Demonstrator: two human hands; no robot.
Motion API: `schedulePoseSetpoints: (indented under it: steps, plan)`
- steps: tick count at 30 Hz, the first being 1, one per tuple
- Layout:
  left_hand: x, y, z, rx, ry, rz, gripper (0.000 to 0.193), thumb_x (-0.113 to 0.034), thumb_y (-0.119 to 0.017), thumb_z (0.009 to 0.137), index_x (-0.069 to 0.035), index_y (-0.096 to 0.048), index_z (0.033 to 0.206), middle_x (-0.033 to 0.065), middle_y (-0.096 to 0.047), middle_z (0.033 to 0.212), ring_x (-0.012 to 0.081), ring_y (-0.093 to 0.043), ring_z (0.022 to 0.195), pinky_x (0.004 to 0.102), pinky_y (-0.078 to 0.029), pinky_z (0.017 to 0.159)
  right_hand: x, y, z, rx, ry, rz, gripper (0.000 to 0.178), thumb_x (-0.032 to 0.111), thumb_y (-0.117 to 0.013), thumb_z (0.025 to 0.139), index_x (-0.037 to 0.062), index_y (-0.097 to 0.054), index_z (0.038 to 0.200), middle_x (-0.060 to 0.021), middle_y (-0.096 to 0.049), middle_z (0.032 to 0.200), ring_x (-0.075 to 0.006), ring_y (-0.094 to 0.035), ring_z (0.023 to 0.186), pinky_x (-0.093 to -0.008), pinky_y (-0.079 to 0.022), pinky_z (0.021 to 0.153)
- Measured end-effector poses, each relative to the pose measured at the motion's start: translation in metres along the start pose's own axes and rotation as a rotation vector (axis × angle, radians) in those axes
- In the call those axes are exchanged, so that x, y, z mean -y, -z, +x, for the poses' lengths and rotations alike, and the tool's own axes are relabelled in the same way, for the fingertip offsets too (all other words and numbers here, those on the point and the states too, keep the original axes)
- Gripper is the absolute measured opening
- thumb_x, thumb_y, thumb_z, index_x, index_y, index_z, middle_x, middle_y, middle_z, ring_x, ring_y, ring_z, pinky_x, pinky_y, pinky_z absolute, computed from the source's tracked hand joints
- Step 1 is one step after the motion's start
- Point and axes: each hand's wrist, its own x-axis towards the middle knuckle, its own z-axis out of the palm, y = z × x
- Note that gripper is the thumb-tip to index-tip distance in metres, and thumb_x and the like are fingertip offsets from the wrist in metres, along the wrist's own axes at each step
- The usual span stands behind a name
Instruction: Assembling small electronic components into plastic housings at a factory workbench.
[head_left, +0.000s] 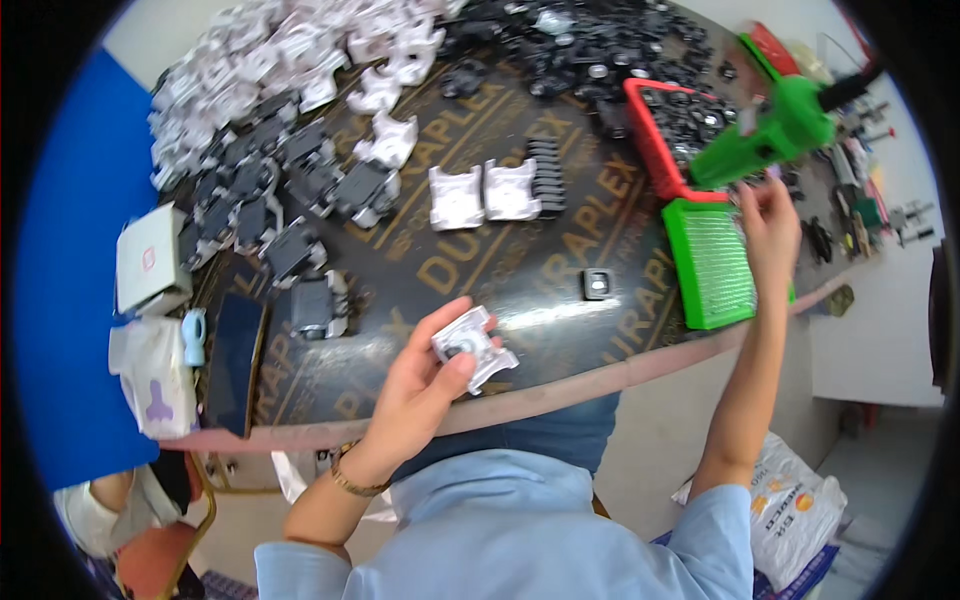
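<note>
My left hand [425, 375] grips a white moulded plastic bracket [470, 345] near the table's front edge, thumb on its face. A small dark round spot shows on the bracket beside the thumb. At the right, my right hand [770, 225] is raised by the far end of a green tray [705, 270] with a fine grid surface. Its fingers are drawn together, and whatever they pinch is too small to make out. Just beyond the fingers hangs a green electric screwdriver [765, 135]. Two white brackets [457, 198] lie side by side mid-table, beside a stack of black ribbed pieces [547, 178].
A small black square part [597, 284] lies between my hands. White brackets [270, 60] and black parts [560, 50] are heaped at the back. Assembled black units [320, 305], a phone [237, 365] and a white box [150, 260] sit left. A red basket [650, 140] stands right.
</note>
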Motion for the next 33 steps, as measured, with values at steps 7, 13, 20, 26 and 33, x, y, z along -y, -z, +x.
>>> schedulePoseSetpoints:
  steps: [7, 13, 20, 26, 33]
  plan:
    - [-0.002, -0.002, 0.0, 0.017, 0.006, 0.082, 0.059, -0.014, -0.058, 0.101, -0.004, -0.032, 0.153, 0.015, -0.049, 0.146, 0.0217, -0.051, 0.132, 0.0381, -0.042, 0.111, 0.147, -0.044, -0.143, 0.517, 0.101, 0.694, 0.017, -0.003, -0.072, 0.083, -0.0013, -0.059, 0.094, -0.0095, -0.065, 0.095, -0.0115, -0.063, 0.071, -0.0252, -0.054, 0.062]
    - [0.003, -0.006, -0.005, -0.024, -0.075, 0.108, 0.062, -0.011, -0.062, 0.099, -0.003, -0.032, 0.153, 0.0144, -0.048, 0.147, 0.0186, -0.049, 0.132, 0.036, -0.039, 0.112, 0.172, -0.068, -0.153, 0.568, 0.055, 0.731, 0.019, -0.006, -0.073, 0.082, -0.0027, -0.054, 0.086, -0.0079, -0.058, 0.083, -0.0133, -0.062, 0.067, -0.0248, -0.052, 0.056]
    - [0.003, -0.005, -0.006, -0.047, -0.1, 0.097, 0.062, -0.01, -0.06, 0.099, -0.001, -0.03, 0.153, 0.0152, -0.047, 0.149, 0.0188, -0.049, 0.132, 0.0364, -0.038, 0.113, 0.183, -0.066, -0.153, 0.451, 0.249, 0.542, 0.019, -0.006, -0.073, 0.08, -0.0027, -0.055, 0.084, -0.0087, -0.057, 0.082, -0.0151, -0.061, 0.065, -0.0264, -0.05, 0.053]
    - [0.005, -0.005, -0.006, -0.042, -0.143, 0.078, 0.059, -0.009, -0.056, 0.101, -0.001, -0.03, 0.153, 0.0164, -0.046, 0.149, 0.0193, -0.048, 0.133, 0.0364, -0.038, 0.113, 0.183, -0.068, -0.156, 0.475, 0.211, 0.649, 0.017, -0.005, -0.074, 0.081, -0.0031, -0.057, 0.084, -0.0115, -0.059, 0.087, -0.0175, -0.062, 0.066, -0.0268, -0.052, 0.056]
    - [0.001, -0.005, -0.004, -0.027, -0.147, 0.007, 0.059, -0.012, -0.058, 0.101, -0.001, -0.032, 0.152, 0.007, -0.052, 0.137, 0.011, -0.052, 0.119, 0.0278, -0.042, 0.102, 0.173, -0.068, -0.153, 0.787, -0.18, 0.999, 0.024, -0.002, -0.07, 0.087, 0.0001, -0.058, 0.108, -0.0092, -0.06, 0.105, -0.0133, -0.061, 0.09, -0.0268, -0.054, 0.076]
